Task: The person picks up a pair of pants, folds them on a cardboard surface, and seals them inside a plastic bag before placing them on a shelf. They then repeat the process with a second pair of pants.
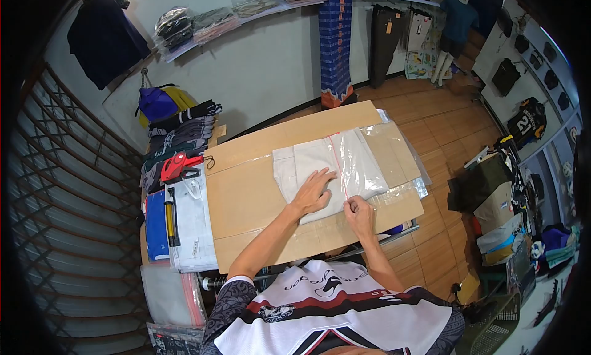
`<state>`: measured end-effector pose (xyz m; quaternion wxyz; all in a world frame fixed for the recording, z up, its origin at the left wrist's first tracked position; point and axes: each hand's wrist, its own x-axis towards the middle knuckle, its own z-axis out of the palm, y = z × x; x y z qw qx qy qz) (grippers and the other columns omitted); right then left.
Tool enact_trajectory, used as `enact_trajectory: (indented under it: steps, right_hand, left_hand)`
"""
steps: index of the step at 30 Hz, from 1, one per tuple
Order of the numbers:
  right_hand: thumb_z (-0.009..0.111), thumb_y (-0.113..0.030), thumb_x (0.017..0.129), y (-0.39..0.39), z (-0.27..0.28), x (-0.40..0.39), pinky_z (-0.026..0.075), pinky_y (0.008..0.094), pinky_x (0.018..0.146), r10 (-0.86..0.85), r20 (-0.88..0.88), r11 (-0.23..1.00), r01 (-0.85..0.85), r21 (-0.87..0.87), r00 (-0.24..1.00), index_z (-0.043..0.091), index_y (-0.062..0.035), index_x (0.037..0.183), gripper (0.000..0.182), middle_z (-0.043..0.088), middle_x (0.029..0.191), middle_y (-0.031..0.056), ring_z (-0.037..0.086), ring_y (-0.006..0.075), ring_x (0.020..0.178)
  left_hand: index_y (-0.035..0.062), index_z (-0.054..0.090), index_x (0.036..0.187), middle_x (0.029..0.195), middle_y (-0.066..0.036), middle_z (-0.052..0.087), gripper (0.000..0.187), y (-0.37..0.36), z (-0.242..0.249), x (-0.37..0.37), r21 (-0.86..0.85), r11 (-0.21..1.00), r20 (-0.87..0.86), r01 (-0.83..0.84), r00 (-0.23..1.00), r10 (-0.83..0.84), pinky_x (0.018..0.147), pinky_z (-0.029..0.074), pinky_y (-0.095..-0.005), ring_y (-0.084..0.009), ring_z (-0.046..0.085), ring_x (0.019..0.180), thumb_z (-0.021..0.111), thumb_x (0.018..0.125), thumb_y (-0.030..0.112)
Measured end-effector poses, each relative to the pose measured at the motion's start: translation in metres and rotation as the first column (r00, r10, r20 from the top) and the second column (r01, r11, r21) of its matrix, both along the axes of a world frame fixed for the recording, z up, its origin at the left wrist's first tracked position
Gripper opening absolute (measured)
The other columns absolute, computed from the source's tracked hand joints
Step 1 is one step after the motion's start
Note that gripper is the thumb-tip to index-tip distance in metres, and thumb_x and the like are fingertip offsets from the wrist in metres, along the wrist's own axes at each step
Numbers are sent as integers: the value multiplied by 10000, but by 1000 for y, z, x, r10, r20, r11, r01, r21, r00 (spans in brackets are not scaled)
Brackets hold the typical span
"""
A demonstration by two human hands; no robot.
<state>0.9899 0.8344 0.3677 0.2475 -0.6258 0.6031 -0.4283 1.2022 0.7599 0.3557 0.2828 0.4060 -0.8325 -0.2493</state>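
Observation:
A folded light beige garment [305, 161] lies on the cardboard, its right part inside a clear plastic bag [364, 161]. The bag's mouth, marked by a red strip, runs across the cloth; the left part of the garment sticks out of it. My left hand [315, 192] rests flat on the fabric with fingers spread, the fingertips close to the red strip. At the near end of that strip, my right hand [359, 216] pinches the bag's edge between thumb and fingers.
Cardboard [240, 207] covers the table. To its left are a red tape dispenser [181, 167], a yellow and black hand pump [172, 219] and stacked folded clothes [178, 136]. More plastic bags [172, 293] lie at the lower left. Clothing racks [492, 195] stand at the right.

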Motion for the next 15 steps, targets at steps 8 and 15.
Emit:
enact_trajectory:
  steps: [8,15]
  right_hand:
    - [759,-110,874,6,0,-4,481,399,544,-11,0,1000,11,3,1000,721,-15,893,104,628,641,147,619,284,551]
    - [761,-102,875,3,1,-4,473,378,534,8,9,1000,-8,-13,1000,728,-9,910,105,623,630,138,603,257,530]
  left_hand:
    - [190,451,1576,1676,-262,261,865,37,24,49,-91,944,389,-317,862,326,1238,128,-668,-479,174,1564,702,870,623]
    - [212,432,1593,1672,-280,251,925,21,14,27,-130,954,364,-271,882,300,1230,157,-665,-491,203,1548,695,845,688]
